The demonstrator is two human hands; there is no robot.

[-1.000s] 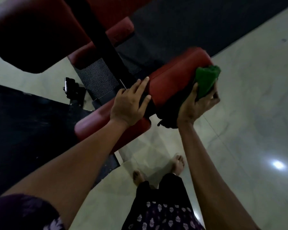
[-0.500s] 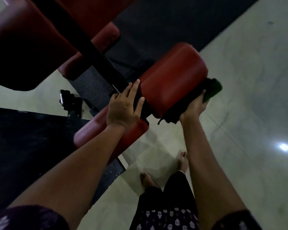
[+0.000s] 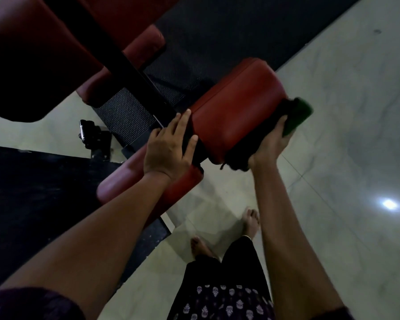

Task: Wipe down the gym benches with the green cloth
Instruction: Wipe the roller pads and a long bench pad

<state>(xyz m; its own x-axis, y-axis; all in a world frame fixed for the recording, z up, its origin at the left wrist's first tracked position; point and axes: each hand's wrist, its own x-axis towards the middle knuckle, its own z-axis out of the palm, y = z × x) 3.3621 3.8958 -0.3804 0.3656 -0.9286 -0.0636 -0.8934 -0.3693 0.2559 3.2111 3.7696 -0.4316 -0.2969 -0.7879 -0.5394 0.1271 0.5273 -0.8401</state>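
Pressing green cloth (image 3: 298,118), perhaps, under red pad (image 3: 236,112)

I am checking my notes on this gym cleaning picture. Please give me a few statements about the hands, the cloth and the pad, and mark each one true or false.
1. The right hand holds the green cloth against the far side of the red padded bench cushion. True.
2. The left hand also grips a cloth. False: it holds nothing; its fingers lie straight beside the cushion's near end.
3. The person stands barefoot on the pale tiled floor. True.
4. The green cloth lies on the floor. False: it is in the right hand, up at the cushion.
5. The cushion is blue. False: it is red.
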